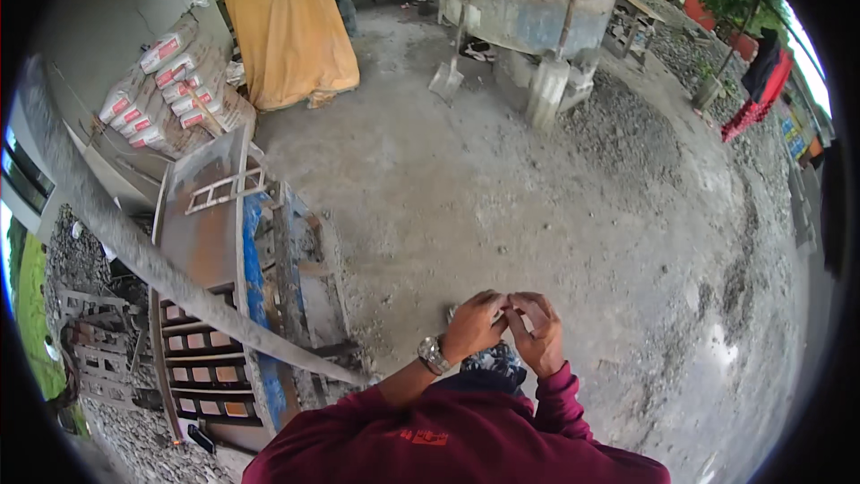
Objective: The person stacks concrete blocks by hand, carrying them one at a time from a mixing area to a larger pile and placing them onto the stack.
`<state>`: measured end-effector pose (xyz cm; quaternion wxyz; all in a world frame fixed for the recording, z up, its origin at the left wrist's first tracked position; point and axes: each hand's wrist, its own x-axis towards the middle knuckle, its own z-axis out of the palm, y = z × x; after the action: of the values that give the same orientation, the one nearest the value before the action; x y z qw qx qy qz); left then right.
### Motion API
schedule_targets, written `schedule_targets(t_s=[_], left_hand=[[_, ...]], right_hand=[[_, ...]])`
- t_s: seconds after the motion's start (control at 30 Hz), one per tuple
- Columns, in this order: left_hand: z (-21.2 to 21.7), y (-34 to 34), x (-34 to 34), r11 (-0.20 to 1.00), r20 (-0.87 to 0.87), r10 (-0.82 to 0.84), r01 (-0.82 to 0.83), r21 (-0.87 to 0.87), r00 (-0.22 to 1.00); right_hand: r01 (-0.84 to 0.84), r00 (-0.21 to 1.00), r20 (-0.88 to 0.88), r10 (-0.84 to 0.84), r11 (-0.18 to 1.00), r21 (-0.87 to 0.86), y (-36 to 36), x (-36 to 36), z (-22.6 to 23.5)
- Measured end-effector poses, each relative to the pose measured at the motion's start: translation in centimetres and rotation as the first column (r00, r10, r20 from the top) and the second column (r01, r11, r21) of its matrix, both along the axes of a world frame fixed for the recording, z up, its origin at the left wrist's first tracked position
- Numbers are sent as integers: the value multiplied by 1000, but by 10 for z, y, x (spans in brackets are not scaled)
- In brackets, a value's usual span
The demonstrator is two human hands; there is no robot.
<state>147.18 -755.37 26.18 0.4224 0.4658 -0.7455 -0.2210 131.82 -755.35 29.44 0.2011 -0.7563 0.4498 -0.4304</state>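
Note:
My left hand (pixel 474 326) and my right hand (pixel 540 337) meet in front of my chest, their fingertips pinched together and touching. Whatever sits between the fingers, if anything, is too small to make out. A metal watch (pixel 433 354) is on my left wrist. Maroon sleeves (pixel 557 399) cover both forearms, the left one pulled back from the watch. Below the hands, a patterned dark and white cloth (pixel 495 360) shows in part.
A pole (pixel 193 282) slants across the left, before a wooden and metal frame (pixel 202 233). Stacked sacks (pixel 193 81) lean by the wall near an orange tarp (pixel 285 27). A shovel (pixel 448 76) leans on a large round metal tub (pixel 524 9). Gravel (pixel 627 130) lies to the right.

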Motion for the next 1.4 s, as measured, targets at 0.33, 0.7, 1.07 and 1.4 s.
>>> schedule_targets(t_s=[0.33,0.7,1.07,1.4], left_hand=[[-11,-245,209,780,-1,585,-562,274,811],[-4,-633,370,819,-283,532,-401,409,798],[58,-1102,495,973,-340,126,-50,225,932],[-8,-1369,728,707,218,359,-417,571,908]], right_hand=[[-444,896,-66,440,881,-160,-380,163,30],[-550,834,48,550,819,164,-744,373,39],[40,999,7,-46,923,382,-1119,433,0],[-321,837,-355,417,898,301,-1543,600,3]])
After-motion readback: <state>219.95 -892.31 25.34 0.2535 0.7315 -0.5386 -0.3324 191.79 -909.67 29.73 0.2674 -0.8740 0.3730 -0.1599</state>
